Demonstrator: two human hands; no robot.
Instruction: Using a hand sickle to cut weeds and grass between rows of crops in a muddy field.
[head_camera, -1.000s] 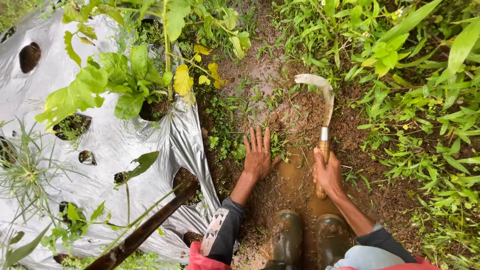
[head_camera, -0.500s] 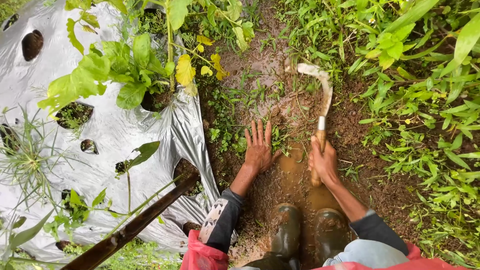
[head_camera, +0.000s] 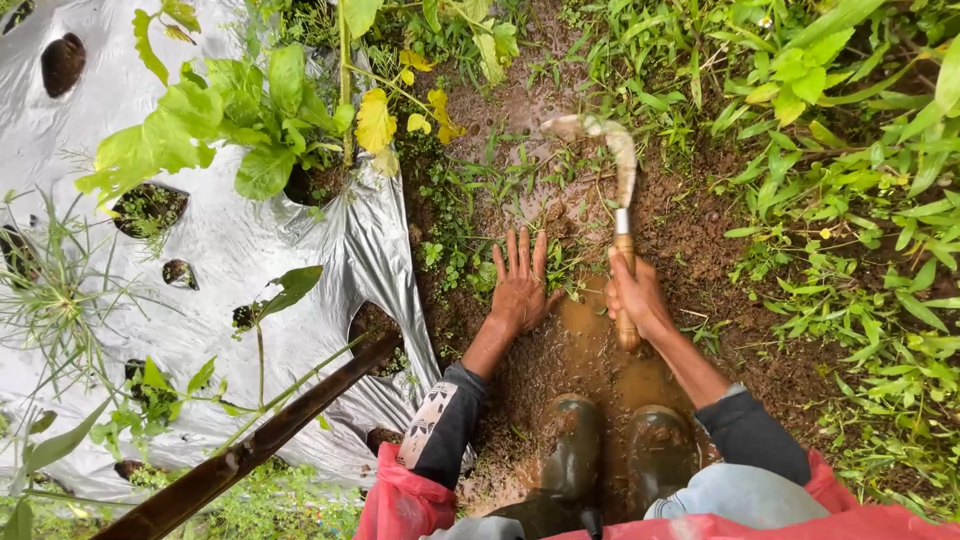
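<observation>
My right hand (head_camera: 638, 292) grips the wooden handle of a sickle (head_camera: 620, 190); its curved, mud-coated blade arcs up and to the left over the muddy ground. My left hand (head_camera: 520, 284) lies flat with fingers spread on the soil and small weeds just left of the sickle. Both hands hover over a bare muddy furrow (head_camera: 590, 350) with a brown puddle. My two muddy rubber boots (head_camera: 610, 455) stand below the hands.
Silver plastic mulch (head_camera: 240, 260) with planting holes covers the bed on the left, with leafy green plants (head_camera: 240, 120) growing through it. A dark wooden stake (head_camera: 260, 445) slants across the lower left. Dense grass and weeds (head_camera: 850, 220) fill the right side.
The sickle blade has swung left and closer to my left hand. My left hand stays flat on the ground with barely any shift.
</observation>
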